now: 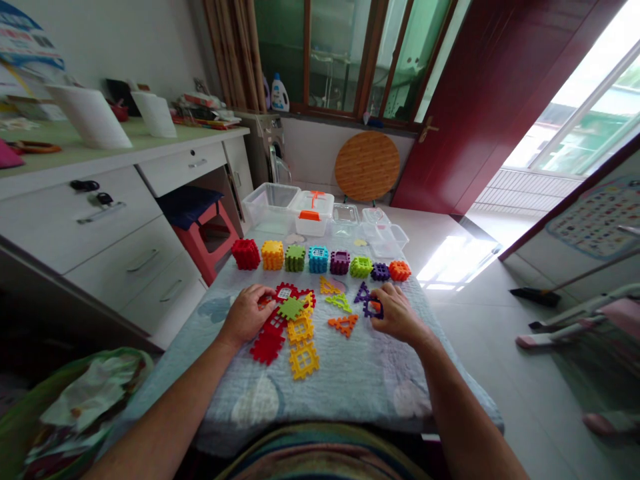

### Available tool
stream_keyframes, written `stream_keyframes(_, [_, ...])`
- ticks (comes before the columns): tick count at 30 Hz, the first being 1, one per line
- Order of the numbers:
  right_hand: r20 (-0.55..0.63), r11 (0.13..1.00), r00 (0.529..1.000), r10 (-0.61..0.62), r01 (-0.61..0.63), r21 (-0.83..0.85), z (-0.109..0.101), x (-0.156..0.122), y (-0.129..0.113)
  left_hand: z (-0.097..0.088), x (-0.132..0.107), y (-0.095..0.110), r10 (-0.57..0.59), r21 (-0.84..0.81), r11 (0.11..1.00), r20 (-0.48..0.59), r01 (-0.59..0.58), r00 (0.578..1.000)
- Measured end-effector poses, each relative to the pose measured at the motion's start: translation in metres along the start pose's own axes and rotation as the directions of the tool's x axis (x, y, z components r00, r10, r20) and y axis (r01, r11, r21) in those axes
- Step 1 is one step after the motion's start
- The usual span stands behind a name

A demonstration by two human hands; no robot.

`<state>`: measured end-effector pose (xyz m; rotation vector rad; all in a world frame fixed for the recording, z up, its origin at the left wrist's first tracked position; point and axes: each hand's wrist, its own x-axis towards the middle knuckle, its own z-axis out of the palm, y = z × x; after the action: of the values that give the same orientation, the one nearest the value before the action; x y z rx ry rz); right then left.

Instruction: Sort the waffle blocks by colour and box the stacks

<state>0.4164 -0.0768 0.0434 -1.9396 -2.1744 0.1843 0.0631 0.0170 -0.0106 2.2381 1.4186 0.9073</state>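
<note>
My left hand [249, 313] curls its fingers and thumb around an orange-red toothed piece [265, 303], mostly hidden, beside the red tiles. My right hand [399, 315] pinches a dark purple square frame tile [371, 308]; a bit of orange shows behind it. Between the hands lies a cluster of interlocking tiles: a green one [291, 308], red ones such as the solid red tile [267, 347], and yellow window frames, the lowest yellow frame [304, 361] nearest me. Loose triangles lie right of the cluster: an orange triangle [344, 325], a lime triangle [339, 303], a yellow-orange triangle [329, 286] and a purple triangle [361, 292].
Across the cloth-covered table [350, 380] runs a row of sorted stacks, from a red stack [245, 255] to an orange stack [400, 271]. Behind them stand a clear bin [273, 200], a lidded box [314, 217] and clear containers. A stool [205, 227] is at left.
</note>
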Motion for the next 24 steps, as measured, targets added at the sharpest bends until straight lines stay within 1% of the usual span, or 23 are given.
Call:
stream_keyframes(4, [-0.135,0.999,0.989,0.052,-0.054,-0.008,-0.018,0.028,0.032,-0.001,0.0,0.001,0.0,0.002,1.0,-0.004,0.0,1.0])
stream_keyframes(7, [-0.156,0.993,0.982,0.109,-0.115,-0.028,-0.028,0.055,0.057,-0.001,0.0,0.001,0.0,0.004,1.0,-0.006,0.0,1.0])
stream_keyframes(10, [-0.104,0.991,0.988,0.117,-0.123,-0.052,-0.03,0.076,0.072,-0.001,0.0,0.0,0.0,0.008,1.0,-0.005,0.0,1.0])
stream_keyframes(14, [0.0,0.991,0.995,0.1,-0.1,-0.092,-0.026,0.093,0.08,0.0,0.0,-0.002,0.002,0.016,1.0,-0.002,-0.002,1.0])
stream_keyframes(18, [0.066,0.989,0.993,0.094,-0.085,-0.125,-0.023,0.099,0.085,0.001,0.0,-0.003,0.006,0.013,1.0,-0.001,-0.006,1.0])
stream_keyframes(24, [0.088,0.987,0.993,0.074,-0.061,-0.147,-0.02,0.103,0.089,0.0,0.0,-0.001,0.001,0.011,1.0,0.001,-0.001,1.0])
